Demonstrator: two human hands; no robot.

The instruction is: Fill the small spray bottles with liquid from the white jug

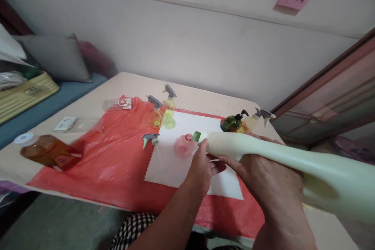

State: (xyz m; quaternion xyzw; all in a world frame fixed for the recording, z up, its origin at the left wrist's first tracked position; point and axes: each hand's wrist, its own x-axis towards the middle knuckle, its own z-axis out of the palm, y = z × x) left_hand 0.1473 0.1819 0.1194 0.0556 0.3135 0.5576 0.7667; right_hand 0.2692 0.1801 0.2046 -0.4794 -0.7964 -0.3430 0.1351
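A large pale green jug [293,158] lies tilted almost flat across the right side, its green spout [197,136] at the mouth of an open pink see-through bottle [184,147]. My right hand [268,175] is wrapped round the jug's handle part. Near the spout, my left hand [206,162] holds the jug's neck, thumb against its side and fingers underneath. The pink bottle stands on a white sheet [166,168]. Left of it lies a loose grey-green spray head [150,139]. I cannot tell whether liquid is flowing.
Yellow spray bottles [169,105] stand behind, left of centre. A dark green pump bottle [231,124] and another spray bottle [252,121] are at the back right. A jug of amber liquid [48,151] rests on the left, beside red plastic sheeting [117,156].
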